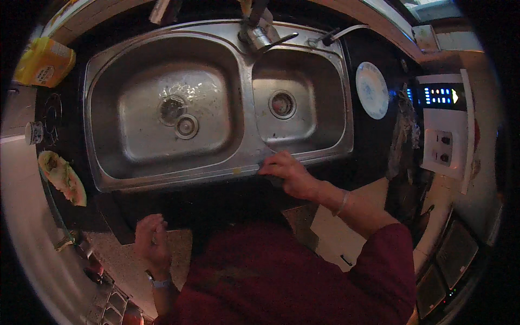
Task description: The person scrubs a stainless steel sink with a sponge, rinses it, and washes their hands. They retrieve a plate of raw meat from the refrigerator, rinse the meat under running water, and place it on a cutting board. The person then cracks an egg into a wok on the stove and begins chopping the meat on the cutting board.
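A steel double-bowl sink lies before me. My right hand is at its front rim, below the divider, closed on a dark cloth or sponge that is mostly hidden by the fingers. A small yellowish spot marks the rim to the left of it. My left hand hangs in front of the counter with its fingers curled; whether it holds anything cannot be told. In the large left bowl a round metal strainer lies beside the wet drain. The small bowl has a drain with reddish bits in it.
A faucet stands behind the divider. To the right are a white plate, crumpled plastic and a white unit with lit buttons. To the left are a yellow container, a small jar and a cut melon rind.
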The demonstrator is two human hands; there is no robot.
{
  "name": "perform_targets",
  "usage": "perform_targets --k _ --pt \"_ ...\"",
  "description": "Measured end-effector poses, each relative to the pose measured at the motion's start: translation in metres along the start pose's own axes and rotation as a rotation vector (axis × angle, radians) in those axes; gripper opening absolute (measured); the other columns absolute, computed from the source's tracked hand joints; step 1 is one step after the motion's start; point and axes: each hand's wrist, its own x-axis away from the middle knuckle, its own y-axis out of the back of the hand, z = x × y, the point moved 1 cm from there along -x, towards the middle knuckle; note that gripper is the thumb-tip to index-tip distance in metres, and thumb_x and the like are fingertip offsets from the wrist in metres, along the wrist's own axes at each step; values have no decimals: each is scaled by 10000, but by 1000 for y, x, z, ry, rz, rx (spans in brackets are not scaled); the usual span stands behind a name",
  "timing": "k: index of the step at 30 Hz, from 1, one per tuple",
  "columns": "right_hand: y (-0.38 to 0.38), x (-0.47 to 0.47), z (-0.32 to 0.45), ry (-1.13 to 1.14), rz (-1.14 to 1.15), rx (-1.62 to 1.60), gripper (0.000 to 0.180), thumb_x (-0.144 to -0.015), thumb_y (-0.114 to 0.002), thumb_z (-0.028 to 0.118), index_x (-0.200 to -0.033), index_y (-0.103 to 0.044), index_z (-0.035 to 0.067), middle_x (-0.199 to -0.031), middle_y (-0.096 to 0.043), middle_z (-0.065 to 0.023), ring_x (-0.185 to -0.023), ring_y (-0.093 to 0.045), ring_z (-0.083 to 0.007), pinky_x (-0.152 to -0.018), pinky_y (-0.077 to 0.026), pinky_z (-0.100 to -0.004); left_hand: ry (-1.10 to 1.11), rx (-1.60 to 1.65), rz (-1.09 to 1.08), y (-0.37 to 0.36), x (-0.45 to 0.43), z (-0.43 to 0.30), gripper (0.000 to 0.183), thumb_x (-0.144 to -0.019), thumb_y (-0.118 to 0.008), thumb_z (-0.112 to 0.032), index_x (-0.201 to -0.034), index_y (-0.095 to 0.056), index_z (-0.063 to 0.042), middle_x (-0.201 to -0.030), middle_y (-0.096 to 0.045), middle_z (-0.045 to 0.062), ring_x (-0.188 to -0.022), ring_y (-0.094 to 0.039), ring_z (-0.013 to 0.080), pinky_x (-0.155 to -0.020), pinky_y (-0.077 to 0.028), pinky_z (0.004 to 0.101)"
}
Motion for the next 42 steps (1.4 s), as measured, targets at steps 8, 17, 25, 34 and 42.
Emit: perform_targets --k 8,17,25,34,42 --pt "-36 -138 -36 301 -180 302 465 -597 -597 -78 -1042 -626 55 -1047 -601 -127 -1035 -542 -345 -886 -443 -438 118 -51 -15 8 8 3 88 -847 -612 24 -905 -666 -14 -951 -679 139 -871 -656 279 -744 -513 352" --pt "16 -122 -40 336 -224 341 531 -604 -519 -150 -1078 -623 66 -1098 -614 -128 -1089 -535 -359 -948 -437 -430 53 3 -18 6 1 2 147 -820 -627 45 -949 -649 -21 -952 -679 139 -883 -657 283 -749 -528 346" --pt "74 -131 -85 -162 -786 209 494 -664 -516 -172 -1076 -651 64 -1070 -630 -158 -1058 -584 -348 -942 -460 -408 -23 -121 -52 16 4 12 156 -819 -615 62 -950 -647 -17 -948 -674 146 -885 -651 300 -761 -527 364" --pt "2 -71 -133 -357 129 337 355 -747 -729 133 -1083 -649 54 -1053 -623 -192 -1021 -598 -366 -896 -476 -437 64 -67 -26 13 -10 3 122 -818 -614 64 -918 -642 -1 -939 -670 152 -857 -650 295 -745 -524 357" --pt "83 -28 -174 -541 -512 45 213 -900 -594 170 -967 -684 -11 -838 -698 -107 -735 -651 -191 -685 -509 -314 63 -16 -38 1 -21 -12 115 -820 -608 60 -920 -637 11 -937 -663 157 -842 -654 276 -735 -525 341"
